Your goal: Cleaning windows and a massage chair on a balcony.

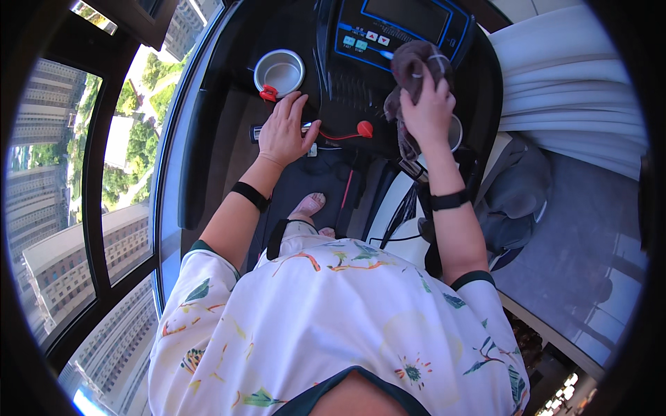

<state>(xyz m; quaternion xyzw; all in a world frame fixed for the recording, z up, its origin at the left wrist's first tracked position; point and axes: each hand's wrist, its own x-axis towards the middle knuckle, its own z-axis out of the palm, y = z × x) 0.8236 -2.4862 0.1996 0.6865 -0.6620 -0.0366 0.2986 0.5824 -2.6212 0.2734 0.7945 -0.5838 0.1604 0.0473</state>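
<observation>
A bunched brown-grey cloth (411, 57) is held in my right hand (431, 112), and it lies against the right part of the treadmill console (354, 88). One end of the cloth hangs down past my fingers. Blue-edged display panel (403, 21) and small buttons (360, 41) sit just beyond it. My left hand (285, 127) rests with extended fingers on the console's near edge, over a chrome handlebar (256, 133). A silver-rimmed cup holder (279, 72) with a red clip (268, 93) at its rim is just ahead of that hand. Between my hands is a round red safety key (365, 129) on a red cord.
Windows (93, 171) with dark frames line the left side. A white curtain (567, 88) hangs at the right, above a grey bundle (515, 182) on the floor. Another round cup holder (456, 132) shows partly behind my right wrist. My feet (310, 204) stand on the treadmill's dark belt (333, 179).
</observation>
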